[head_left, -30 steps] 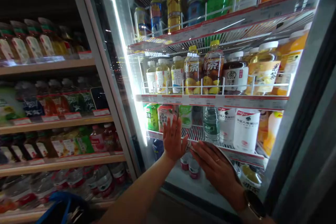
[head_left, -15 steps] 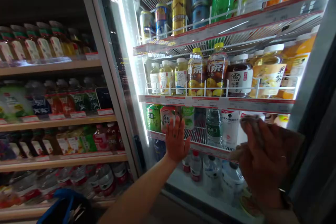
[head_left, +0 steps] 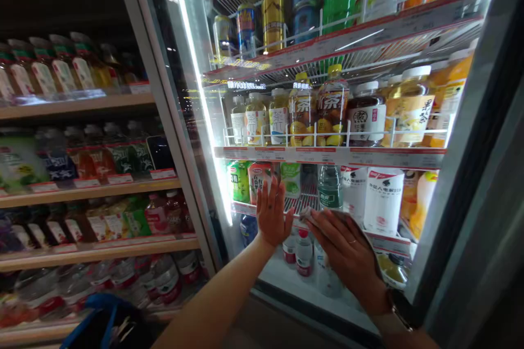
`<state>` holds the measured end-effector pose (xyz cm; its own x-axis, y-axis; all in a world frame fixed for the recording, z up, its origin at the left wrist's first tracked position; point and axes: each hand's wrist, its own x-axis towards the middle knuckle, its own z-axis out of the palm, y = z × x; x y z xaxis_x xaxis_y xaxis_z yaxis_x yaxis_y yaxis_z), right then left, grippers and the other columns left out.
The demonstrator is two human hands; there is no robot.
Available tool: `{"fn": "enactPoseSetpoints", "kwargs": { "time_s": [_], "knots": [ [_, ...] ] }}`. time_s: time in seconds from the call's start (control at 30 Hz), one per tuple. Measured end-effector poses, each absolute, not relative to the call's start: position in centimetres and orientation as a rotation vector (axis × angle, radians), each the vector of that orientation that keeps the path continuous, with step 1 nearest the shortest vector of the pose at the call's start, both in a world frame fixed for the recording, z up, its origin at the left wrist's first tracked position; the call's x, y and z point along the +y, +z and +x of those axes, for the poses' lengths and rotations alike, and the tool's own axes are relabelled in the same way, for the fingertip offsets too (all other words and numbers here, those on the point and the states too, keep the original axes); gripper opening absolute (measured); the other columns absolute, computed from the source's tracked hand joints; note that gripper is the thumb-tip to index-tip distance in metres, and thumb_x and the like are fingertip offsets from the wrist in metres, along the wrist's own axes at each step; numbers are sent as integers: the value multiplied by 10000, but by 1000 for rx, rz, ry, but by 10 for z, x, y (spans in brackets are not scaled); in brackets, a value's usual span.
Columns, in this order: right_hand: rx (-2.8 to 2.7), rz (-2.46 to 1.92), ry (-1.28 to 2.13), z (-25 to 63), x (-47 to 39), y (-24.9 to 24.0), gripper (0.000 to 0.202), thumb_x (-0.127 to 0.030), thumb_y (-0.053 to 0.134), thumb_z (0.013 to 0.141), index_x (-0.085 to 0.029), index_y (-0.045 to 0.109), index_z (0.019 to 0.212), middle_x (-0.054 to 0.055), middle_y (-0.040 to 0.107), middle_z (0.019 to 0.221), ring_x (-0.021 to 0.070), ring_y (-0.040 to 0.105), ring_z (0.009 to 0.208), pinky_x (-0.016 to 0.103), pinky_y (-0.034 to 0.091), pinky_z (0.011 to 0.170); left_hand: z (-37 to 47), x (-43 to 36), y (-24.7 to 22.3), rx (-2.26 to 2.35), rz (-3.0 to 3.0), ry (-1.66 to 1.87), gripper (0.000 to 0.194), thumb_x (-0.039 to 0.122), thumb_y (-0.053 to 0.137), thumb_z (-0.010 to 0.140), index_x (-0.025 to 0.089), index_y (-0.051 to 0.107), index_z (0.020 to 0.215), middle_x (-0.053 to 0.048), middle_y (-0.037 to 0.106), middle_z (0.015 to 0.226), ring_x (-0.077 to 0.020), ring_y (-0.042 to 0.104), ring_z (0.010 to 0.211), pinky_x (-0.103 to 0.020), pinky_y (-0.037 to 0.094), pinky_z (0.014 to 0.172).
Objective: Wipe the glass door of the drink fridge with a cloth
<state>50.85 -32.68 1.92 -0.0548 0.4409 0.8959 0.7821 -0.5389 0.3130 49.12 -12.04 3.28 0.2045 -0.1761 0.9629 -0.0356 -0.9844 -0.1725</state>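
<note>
My left hand [head_left: 272, 217] lies flat with its fingers spread against the glass door of a lit drinks cooler, in front of a red carton [head_left: 258, 175]. To its right, my right hand [head_left: 347, 253] presses a greyish cloth [head_left: 308, 215] to the glass; the cloth shows at the fingertips and along the hand's upper edge. A watch [head_left: 403, 310] is on the right wrist. Behind the glass, a green-labelled bottle [head_left: 329, 188] and white packs [head_left: 383, 200] stand above the right hand, and a red-capped bottle [head_left: 303, 253] is between the two hands, lower down.
Open wooden shelves [head_left: 94, 255] with rows of bottles stand at the left. The cooler's dark door frame [head_left: 458, 147] runs down the right side. A blue and black item [head_left: 107, 319], partly cut off, is at the bottom left.
My right hand has moved left with the cloth, closer to my left hand, uncovering the white packs. My left hand keeps its place on the glass. The view has shifted slightly.
</note>
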Motion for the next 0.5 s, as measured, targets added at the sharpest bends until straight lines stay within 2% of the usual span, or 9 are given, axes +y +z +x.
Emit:
{"fn": "enactPoseSetpoints", "kwargs": {
  "time_s": [0.1,0.2,0.3,0.43,0.5],
  "knots": [
    [-1079,-1922,-1723,514,-344,40,514,-50,475,916,-217,511,1401,67,588,1370,248,465,1349,474,286,1180,491,-121,33,213,-2358,-1901,636,338,368,971,149,161,1542,-134,257,1586,-281,141,1498,-505,241,1185],
    [-744,-1755,-1845,524,-368,62,615,-40,526,869,-259,471,1441,77,515,1441,339,431,1365,568,302,1159,491,-121,33,233,-2345,-1914,618,314,350,974,130,177,1538,-121,210,1602,-277,135,1499,-479,208,1203],
    [-553,-1600,-1874,531,-383,75,655,-16,528,836,-284,484,1432,48,444,1495,389,418,1359,586,354,1126,491,-122,33,229,-2339,-1924,615,311,350,975,125,182,1536,-117,188,1608,-276,130,1500,-470,187,1211],
    [-589,-1736,-1797,527,-373,72,641,-76,536,878,-263,413,1478,66,385,1532,374,400,1375,567,317,1154,491,-122,34,239,-2348,-1926,622,322,354,977,124,175,1538,-115,177,1611,-275,119,1503,-470,172,1213],
    [-664,-1782,-1767,522,-359,64,620,-81,508,902,-270,400,1483,69,418,1513,332,418,1374,548,288,1175,491,-122,34,249,-2353,-1926,625,320,358,977,122,170,1539,-118,169,1613,-277,115,1503,-468,161,1216]
  ]
}}
